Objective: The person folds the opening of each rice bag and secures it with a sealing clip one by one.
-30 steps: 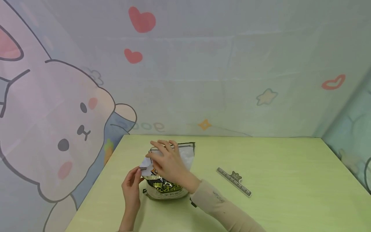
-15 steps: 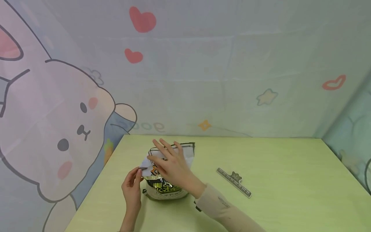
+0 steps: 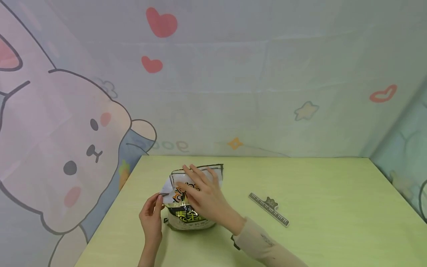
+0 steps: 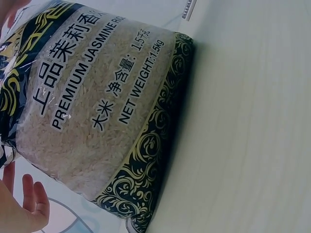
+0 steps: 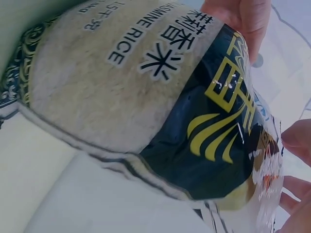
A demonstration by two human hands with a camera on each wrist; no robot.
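Note:
A plastic bag of jasmine rice [image 3: 191, 224] stands on the table, its clear lower part showing grains in the left wrist view. The bag's pale upper part is folded at its left side. There, my left hand [image 3: 151, 218] pinches the folded edge between thumb and finger. My right hand [image 3: 207, 196] lies across the upper front of the bag, fingers extended and spread, and hides part of the print. In the right wrist view, the dark printed band of the rice bag [image 5: 194, 141] faces the camera, with fingertips [image 5: 296, 141] at the right edge.
To the right of the bag lies a long striped bar clip [image 3: 269, 209] with a bear-shaped tab. The pale green table [image 3: 327, 207] ends at a cloth backdrop [image 3: 217, 92] printed with a rabbit and hearts.
My right hand has slid rightward and slightly down over the bag's upper part, uncovering more of its print. My left hand keeps its hold on the folded edge.

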